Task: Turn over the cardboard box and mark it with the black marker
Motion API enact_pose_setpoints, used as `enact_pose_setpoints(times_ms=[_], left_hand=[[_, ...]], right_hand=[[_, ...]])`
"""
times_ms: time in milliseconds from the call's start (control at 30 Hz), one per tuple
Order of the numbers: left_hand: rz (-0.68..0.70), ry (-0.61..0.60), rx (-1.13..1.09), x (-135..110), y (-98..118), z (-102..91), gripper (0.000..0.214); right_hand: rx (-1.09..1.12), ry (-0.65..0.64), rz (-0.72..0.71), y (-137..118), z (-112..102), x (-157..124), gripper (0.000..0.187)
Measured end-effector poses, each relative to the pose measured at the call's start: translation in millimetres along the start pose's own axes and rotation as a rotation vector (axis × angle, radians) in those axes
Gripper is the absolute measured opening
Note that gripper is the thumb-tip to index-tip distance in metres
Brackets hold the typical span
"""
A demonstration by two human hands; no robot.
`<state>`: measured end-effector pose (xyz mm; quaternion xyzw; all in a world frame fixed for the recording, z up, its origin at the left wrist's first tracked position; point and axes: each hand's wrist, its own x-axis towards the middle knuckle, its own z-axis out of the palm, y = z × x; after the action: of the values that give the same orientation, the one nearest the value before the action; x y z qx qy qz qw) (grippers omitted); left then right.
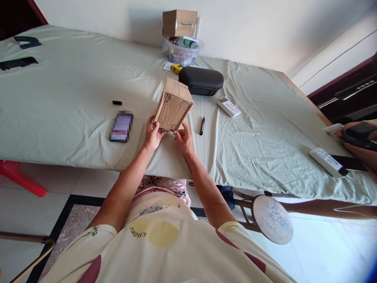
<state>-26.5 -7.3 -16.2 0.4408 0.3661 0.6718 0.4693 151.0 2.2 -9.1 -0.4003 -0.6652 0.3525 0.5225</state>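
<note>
A small brown cardboard box (pixel 174 105) with black scribbles near its corners is tilted up in front of me, held at its near lower end. My left hand (pixel 153 134) grips its left lower corner, thumb on the face and fingers partly hidden behind. At the right lower corner my right hand (pixel 184 139) holds the edge between thumb and fingers. Just right of the box lies a black marker (pixel 202 125). Its likely cap, a short black piece (pixel 117 102), rests to the left, above a phone (pixel 121 126) with a blurred screen.
Behind the box are a black hard case (pixel 202 80), a yellow tape measure (pixel 176 68), a clear plastic tub (pixel 184 53) and another cardboard box (pixel 179 22). A white device (pixel 229 107) lies to the right. A round stool (pixel 273 219) stands below the table's front edge.
</note>
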Motion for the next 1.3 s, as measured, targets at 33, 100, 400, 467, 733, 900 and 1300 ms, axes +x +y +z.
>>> enact_pose_setpoints(times_ms=[33, 100, 400, 467, 733, 900, 1300], left_hand=[[-0.003, -0.001, -0.009, 0, -1, -0.4, 0.076], [0.002, 0.023, 0.015, 0, -5, -1.0, 0.075], [0.207, 0.208, 0.441, -7, -11, 1.5, 0.084], [0.216, 0.176, 0.420, -8, -8, 5.5, 0.096], [0.274, 0.253, 0.472, -16, 3, 19.9, 0.131], [0.293, 0.270, 0.513, -16, 1, 18.7, 0.146], [0.242, 0.266, 0.466, -14, 0, 13.3, 0.139]], right_hand=[[0.002, 0.005, -0.017, -2, 0, -1, 0.078], [-0.006, 0.038, -0.044, -6, -1, -2, 0.074], [-0.111, 0.175, -0.067, -17, -2, -8, 0.035], [-0.139, 0.166, -0.083, -21, 0, -10, 0.035], [-0.243, 0.046, -0.150, -27, 10, -17, 0.037], [-0.274, 0.009, -0.155, -22, 12, -17, 0.034], [-0.221, -0.038, -0.142, -22, 7, -11, 0.041]])
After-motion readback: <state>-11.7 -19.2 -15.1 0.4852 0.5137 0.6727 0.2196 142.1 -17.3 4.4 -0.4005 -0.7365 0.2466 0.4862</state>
